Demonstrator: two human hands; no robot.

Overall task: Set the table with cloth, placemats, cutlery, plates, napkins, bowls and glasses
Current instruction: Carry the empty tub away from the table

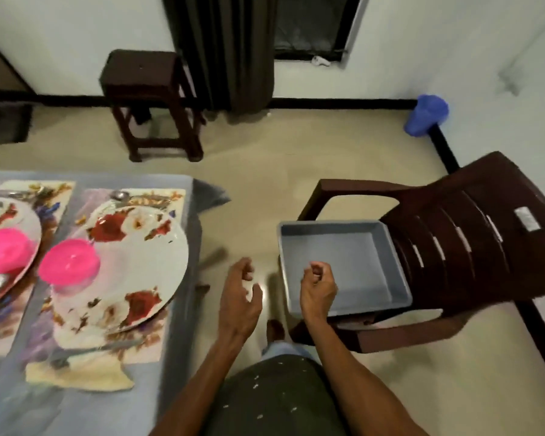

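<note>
Both hands hang free between the surface and the chair, holding nothing; the left hand (pixel 240 297) has its fingers loosely curled and apart over the floor, and the right hand (pixel 318 286) hovers over the near rim of the grey tray (pixel 375 243), fingers curled in but pinching nothing visible. The tray sits on the seat of the brown plastic chair (pixel 472 234), probably parked there as a carrier within reach of the surface; nothing shows inside it, which suggests the items have been unloaded. On the surface (pixel 177 357), covered with a pale blue cloth, lie two patterned placemats; the nearer placemat (pixel 145 341) carries a floral plate (pixel 158 247) with a pink bowl (pixel 69 265) on it, a spoon (pixel 120 196) at its far edge and a piece of cutlery (pixel 88 352) at its near edge resting on a cream napkin (pixel 85 377); the second setting to the left is cut off by the frame. Whether glasses are set is hard to tell through the blur.
</note>
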